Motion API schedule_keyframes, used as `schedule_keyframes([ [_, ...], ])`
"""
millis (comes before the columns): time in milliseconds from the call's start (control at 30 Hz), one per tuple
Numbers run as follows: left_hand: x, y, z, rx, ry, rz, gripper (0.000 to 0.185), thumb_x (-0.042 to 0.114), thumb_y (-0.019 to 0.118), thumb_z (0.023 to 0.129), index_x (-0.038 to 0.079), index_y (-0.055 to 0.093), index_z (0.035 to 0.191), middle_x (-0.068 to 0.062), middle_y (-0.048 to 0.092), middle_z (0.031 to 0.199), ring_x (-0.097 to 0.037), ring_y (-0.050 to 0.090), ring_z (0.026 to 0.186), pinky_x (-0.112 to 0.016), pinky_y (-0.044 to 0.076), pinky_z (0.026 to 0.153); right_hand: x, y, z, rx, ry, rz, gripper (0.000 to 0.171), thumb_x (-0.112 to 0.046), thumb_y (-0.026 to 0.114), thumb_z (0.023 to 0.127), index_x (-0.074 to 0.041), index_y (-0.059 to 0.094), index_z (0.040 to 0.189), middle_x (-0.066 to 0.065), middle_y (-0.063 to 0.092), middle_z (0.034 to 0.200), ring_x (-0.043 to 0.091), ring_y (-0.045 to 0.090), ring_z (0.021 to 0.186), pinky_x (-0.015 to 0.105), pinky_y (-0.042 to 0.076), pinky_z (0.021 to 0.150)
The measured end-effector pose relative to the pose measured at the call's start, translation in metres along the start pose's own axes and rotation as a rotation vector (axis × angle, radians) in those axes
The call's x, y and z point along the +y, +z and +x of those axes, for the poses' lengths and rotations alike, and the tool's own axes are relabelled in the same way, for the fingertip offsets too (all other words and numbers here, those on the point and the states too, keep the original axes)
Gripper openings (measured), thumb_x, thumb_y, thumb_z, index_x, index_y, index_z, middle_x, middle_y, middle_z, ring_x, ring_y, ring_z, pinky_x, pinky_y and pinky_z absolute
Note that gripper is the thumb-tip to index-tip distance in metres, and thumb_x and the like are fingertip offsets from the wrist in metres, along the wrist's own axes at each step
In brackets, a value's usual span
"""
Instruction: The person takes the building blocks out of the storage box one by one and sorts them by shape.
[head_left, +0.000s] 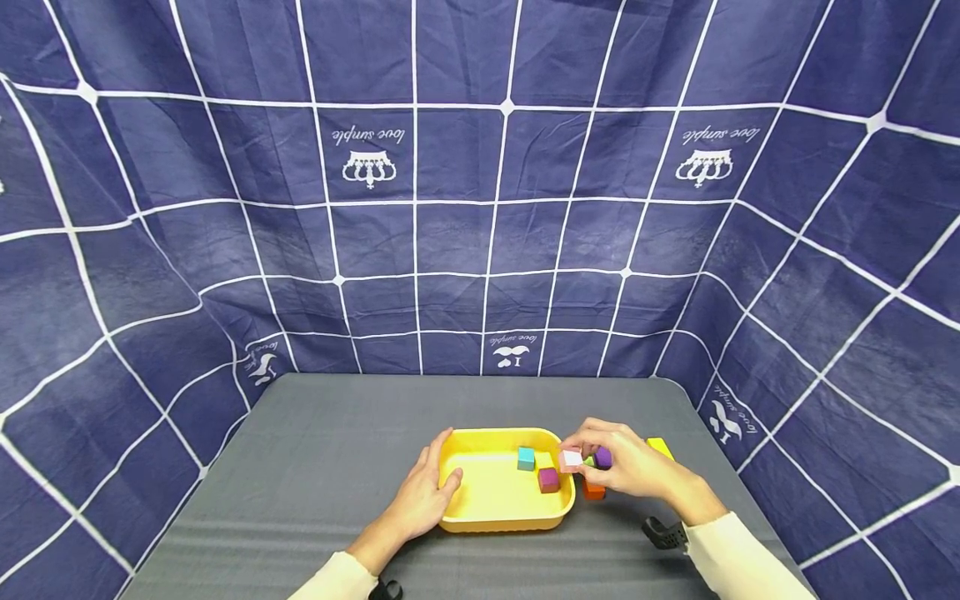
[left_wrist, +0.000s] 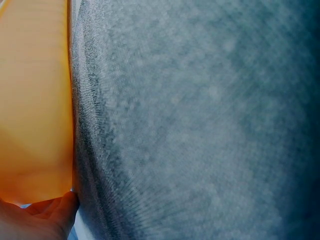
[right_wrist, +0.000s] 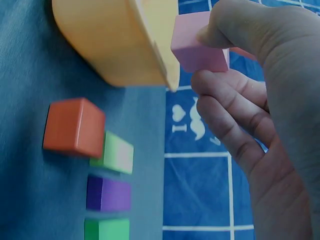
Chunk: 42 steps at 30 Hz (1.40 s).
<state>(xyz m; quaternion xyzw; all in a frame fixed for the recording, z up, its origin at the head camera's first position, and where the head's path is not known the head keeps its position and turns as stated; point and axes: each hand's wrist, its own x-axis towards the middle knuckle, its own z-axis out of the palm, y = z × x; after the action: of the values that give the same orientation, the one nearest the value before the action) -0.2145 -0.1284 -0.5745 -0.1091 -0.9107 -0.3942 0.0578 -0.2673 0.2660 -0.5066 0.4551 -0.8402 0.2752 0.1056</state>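
My right hand [head_left: 626, 458] pinches a pink cube [head_left: 571, 461] between thumb and fingers, level with the right end of a yellow plastic tray [head_left: 487, 496]. In the right wrist view the same pink cube [right_wrist: 192, 37] is up beside the tray's rim [right_wrist: 167, 60]. My left hand [head_left: 422, 496] grips the tray's left end, its thumb over the rim and the other fingers along the outside. Inside the tray, towards its right end, lie a teal cube [head_left: 526, 458], a yellow cube [head_left: 543, 460] and a dark magenta cube [head_left: 548, 481].
Right of the tray, partly under my right hand, are an orange cube [head_left: 594, 490], a light green cube [right_wrist: 119, 152] and a purple cube [right_wrist: 110, 193]. A green cube [right_wrist: 107, 230] and a yellow block [head_left: 660, 447] lie farther along. Blue gridded cloth [head_left: 457, 242] hangs behind the grey table [head_left: 337, 450].
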Motion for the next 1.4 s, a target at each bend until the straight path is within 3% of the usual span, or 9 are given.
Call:
schedule_keyframes([
  [500, -0.001, 0.0, 0.0, -0.007, -0.008, 0.007, 0.074, 0.025, 0.071, 0.114, 0.015, 0.037, 0.179, -0.025, 0.063, 0.157, -0.047, 0.069, 0.142, -0.07, 0.054, 0.121, 0.026, -0.012, -0.043, 0.092, 0.038, -0.011, 0.051, 0.01, 0.092, 0.082, -0.012, 0.084, 0.127, -0.007, 0.076, 0.103, 0.014, 0.073, 0.085, 0.028, 0.057, 0.064],
  [667, -0.002, 0.001, 0.0, -0.014, -0.01, 0.001, 0.074, 0.026, 0.07, 0.114, 0.013, 0.037, 0.179, -0.025, 0.062, 0.159, -0.048, 0.067, 0.145, -0.071, 0.053, 0.122, 0.036, -0.011, -0.058, 0.109, 0.049, -0.027, 0.052, 0.011, 0.091, 0.08, -0.012, 0.084, 0.126, -0.008, 0.076, 0.101, 0.014, 0.074, 0.085, 0.03, 0.06, 0.069],
  [900, -0.002, 0.0, 0.0, -0.011, -0.013, 0.007, 0.074, 0.026, 0.07, 0.114, 0.015, 0.037, 0.179, -0.025, 0.062, 0.16, -0.049, 0.067, 0.146, -0.071, 0.053, 0.123, 0.048, -0.009, -0.075, 0.087, 0.086, -0.008, 0.048, 0.011, 0.091, 0.082, -0.009, 0.084, 0.125, -0.007, 0.076, 0.099, 0.001, 0.072, 0.087, 0.026, 0.065, 0.076],
  [1167, 0.0, 0.0, 0.001, -0.004, -0.011, 0.006, 0.074, 0.025, 0.071, 0.113, 0.012, 0.038, 0.179, -0.025, 0.063, 0.158, -0.047, 0.068, 0.143, -0.07, 0.054, 0.122, 0.051, -0.006, -0.084, 0.037, 0.112, 0.043, 0.044, 0.009, 0.092, 0.084, -0.006, 0.085, 0.125, -0.007, 0.077, 0.091, -0.002, 0.07, 0.086, 0.027, 0.066, 0.075],
  [1400, -0.001, 0.0, 0.0, -0.007, -0.017, 0.007, 0.074, 0.026, 0.071, 0.114, 0.013, 0.037, 0.179, -0.024, 0.063, 0.159, -0.047, 0.068, 0.143, -0.069, 0.054, 0.122, 0.049, 0.001, -0.085, -0.017, 0.148, 0.073, 0.041, 0.007, 0.092, 0.088, -0.005, 0.085, 0.126, 0.003, 0.083, 0.105, 0.002, 0.074, 0.089, 0.03, 0.068, 0.077],
])
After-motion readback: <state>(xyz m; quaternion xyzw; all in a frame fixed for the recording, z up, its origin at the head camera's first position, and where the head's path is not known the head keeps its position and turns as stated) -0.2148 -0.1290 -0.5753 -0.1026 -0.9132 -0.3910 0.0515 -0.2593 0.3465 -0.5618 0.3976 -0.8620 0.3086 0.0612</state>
